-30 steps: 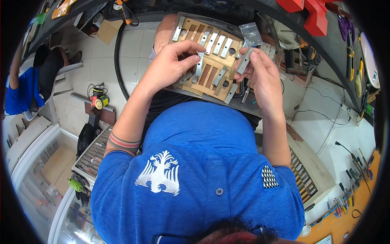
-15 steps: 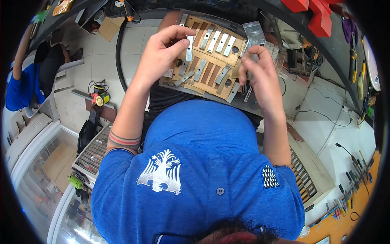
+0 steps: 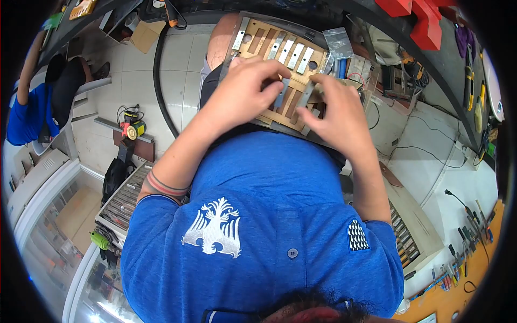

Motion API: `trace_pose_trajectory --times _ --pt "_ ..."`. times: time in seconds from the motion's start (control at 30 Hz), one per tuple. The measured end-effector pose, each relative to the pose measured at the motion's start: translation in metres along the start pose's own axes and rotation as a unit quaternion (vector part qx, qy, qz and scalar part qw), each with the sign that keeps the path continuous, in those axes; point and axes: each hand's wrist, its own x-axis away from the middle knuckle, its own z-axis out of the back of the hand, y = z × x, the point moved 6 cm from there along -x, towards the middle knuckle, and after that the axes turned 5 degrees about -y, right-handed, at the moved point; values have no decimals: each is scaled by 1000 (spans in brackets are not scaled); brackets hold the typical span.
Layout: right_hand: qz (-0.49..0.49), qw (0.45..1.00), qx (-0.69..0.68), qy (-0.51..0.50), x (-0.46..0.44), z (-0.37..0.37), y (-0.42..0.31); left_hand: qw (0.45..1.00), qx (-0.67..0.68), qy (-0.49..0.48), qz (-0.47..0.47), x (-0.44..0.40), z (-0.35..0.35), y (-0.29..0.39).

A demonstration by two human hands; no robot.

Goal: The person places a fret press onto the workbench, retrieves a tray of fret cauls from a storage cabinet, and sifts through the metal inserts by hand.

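Observation:
A wooden board with rows of slots (image 3: 258,33) lies in front of my body. Its upper row holds several metal strips, one of them a bright strip with a hole (image 3: 295,55). My left hand (image 3: 249,86) is over the lower left of the board, its thumb and forefinger closed at a grey metal strip (image 3: 282,92). Over the lower right, my right hand (image 3: 336,107) has another grey metal strip (image 3: 306,96) between thumb and fingertips. Part of the lower row is hidden beneath both hands.
A clear plastic bag (image 3: 338,43) lies by the board's upper right corner. Red blocks (image 3: 423,24) stand on the dark bench at the top right. A black hose (image 3: 157,81) runs along the floor at left. Another person in blue (image 3: 32,116) is at far left.
My left hand has moved right and down across the board, from the upper left to the lower row. My right hand has come in left and down, onto a strip in the lower row.

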Motion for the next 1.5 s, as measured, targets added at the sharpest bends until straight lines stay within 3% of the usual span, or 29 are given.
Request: trace_pose_trajectory --times 0.13,0.37,0.67,0.87,1.27,1.37,1.5 --pt "-44 995 -82 43 9 25 8 996 -79 -1 -40 2 -19 13" --pt "-49 996 -72 25 14 27 7 973 -221 -30 -63 2 -24 9" --pt "-72 996 -50 8 16 27 8 965 -200 -133 -109 6 -15 18" --pt "-29 997 -51 49 18 24 2 959 -215 -127 -134 6 -16 18" --pt "-81 973 -216 13 16 21 5 948 -268 -119 -123 12 -15 18" --pt "-74 961 -265 40 16 18 14 972 -203 -39 -113 9 5 11" --pt "-80 944 -316 56 17 23 25 965 -235 51 -106 6 36 3"
